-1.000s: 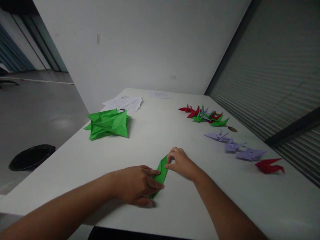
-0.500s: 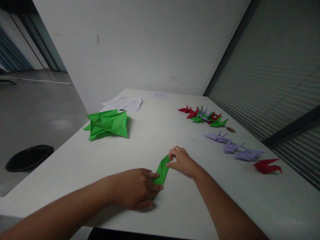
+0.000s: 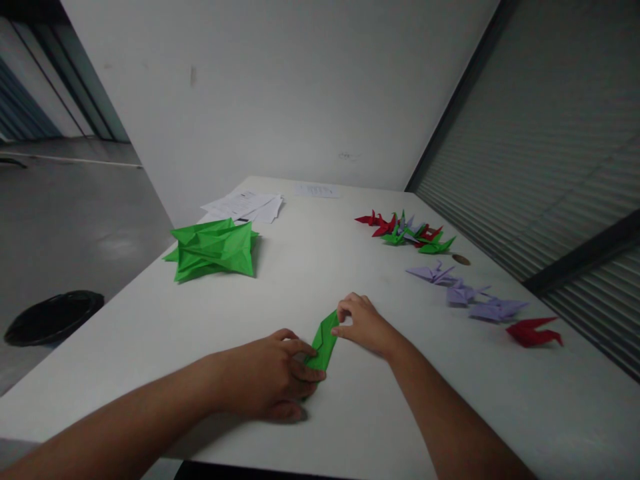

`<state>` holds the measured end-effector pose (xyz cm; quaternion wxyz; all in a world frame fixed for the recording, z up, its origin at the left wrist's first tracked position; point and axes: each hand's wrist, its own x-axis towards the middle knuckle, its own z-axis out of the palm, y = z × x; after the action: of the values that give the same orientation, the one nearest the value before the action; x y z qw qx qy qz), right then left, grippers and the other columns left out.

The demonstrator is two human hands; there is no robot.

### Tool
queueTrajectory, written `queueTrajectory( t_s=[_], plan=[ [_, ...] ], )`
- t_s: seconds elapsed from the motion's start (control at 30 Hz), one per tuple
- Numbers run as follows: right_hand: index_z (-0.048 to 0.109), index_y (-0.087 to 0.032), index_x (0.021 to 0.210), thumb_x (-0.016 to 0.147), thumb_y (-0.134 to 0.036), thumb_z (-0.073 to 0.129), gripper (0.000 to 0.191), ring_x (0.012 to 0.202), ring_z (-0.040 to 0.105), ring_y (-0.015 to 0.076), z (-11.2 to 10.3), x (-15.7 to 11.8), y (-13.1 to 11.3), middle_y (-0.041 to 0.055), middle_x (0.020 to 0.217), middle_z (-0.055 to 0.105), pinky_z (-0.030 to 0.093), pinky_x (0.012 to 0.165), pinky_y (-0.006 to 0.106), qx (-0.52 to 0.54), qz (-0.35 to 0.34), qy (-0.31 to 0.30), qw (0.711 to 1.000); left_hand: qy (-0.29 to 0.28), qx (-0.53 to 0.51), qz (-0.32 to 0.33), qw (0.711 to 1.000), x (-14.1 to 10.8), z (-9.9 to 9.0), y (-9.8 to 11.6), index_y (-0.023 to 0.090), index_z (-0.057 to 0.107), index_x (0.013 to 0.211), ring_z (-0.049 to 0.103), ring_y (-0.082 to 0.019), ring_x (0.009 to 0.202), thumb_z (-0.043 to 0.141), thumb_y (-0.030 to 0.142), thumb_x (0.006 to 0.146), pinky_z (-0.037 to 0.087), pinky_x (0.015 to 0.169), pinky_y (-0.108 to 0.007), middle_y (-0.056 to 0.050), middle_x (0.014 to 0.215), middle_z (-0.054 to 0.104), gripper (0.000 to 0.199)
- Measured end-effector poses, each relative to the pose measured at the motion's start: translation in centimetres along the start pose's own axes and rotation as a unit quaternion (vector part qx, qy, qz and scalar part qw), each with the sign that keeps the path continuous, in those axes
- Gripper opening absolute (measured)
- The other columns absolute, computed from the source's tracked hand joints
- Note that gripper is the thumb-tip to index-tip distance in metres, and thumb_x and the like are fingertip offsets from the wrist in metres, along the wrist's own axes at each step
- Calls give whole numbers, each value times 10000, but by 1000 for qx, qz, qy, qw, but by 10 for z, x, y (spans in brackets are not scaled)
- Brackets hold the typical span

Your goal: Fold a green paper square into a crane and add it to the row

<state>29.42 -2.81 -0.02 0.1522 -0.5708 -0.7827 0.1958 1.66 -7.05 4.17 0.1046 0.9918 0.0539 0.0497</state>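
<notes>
White and smooth, the table (image 3: 380, 413) meets its near edge just below the person's forearms, while its left edge slants away beside grey floor. Close to that near edge lies the folded green paper (image 3: 325, 343), a narrow creased strip set at a slant. Over its lower end the left hand (image 3: 273, 377) is spread, fingertips on the paper, thumb apart on the tabletop, gripping nothing. At the upper tip, the right hand (image 3: 363, 323) pinches the paper between thumb and bent fingers, nearly closed. Tabletop surrounds both hands, giving them room on either side. Rightward sit a red crane (image 3: 534, 332) and pointed lilac cranes (image 3: 495, 309). Leftward on the floor stands a round black bin (image 3: 53, 317), its contents too dark to make out. Farther off are stacked green sheets (image 3: 215, 250), crisply creased, opposite a jumbled crane cluster (image 3: 405, 231); beyond, flat printed papers (image 3: 245, 205).
</notes>
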Motion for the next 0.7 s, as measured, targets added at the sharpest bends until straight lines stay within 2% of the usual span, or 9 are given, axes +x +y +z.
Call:
queueTrajectory(
  t_s=[0.2, 0.43, 0.7],
  plan=[
    [661, -195, 779, 707, -241, 920, 272, 935, 545, 223, 2, 1, 3, 44, 950, 631, 400, 846, 308, -8, -4, 4, 1000, 5, -3, -2, 1000, 0, 1, -1, 228, 713, 1165, 571, -346, 1272, 639, 451, 969, 383, 1052, -462, -89, 1325, 706, 306],
    [652, -194, 766, 697, -258, 929, 292, 910, 554, 222, 3, 1, 5, 37, 912, 634, 405, 821, 303, -3, -4, 12, 1000, -19, -12, 0, 1000, -1, 2, -1, 182, 674, 1259, 565, -346, 1312, 591, 491, 991, 429, 1072, -480, -88, 1408, 666, 417],
    [652, -196, 741, 697, -236, 916, 271, 894, 561, 216, 3, 2, 4, 31, 886, 641, 413, 813, 307, 4, -1, 13, 1000, -31, -19, -47, 998, -4, 7, 11, 141, 609, 1377, 567, -353, 1354, 613, 468, 969, 523, 1034, -447, -129, 1437, 640, 523]
  ],
)
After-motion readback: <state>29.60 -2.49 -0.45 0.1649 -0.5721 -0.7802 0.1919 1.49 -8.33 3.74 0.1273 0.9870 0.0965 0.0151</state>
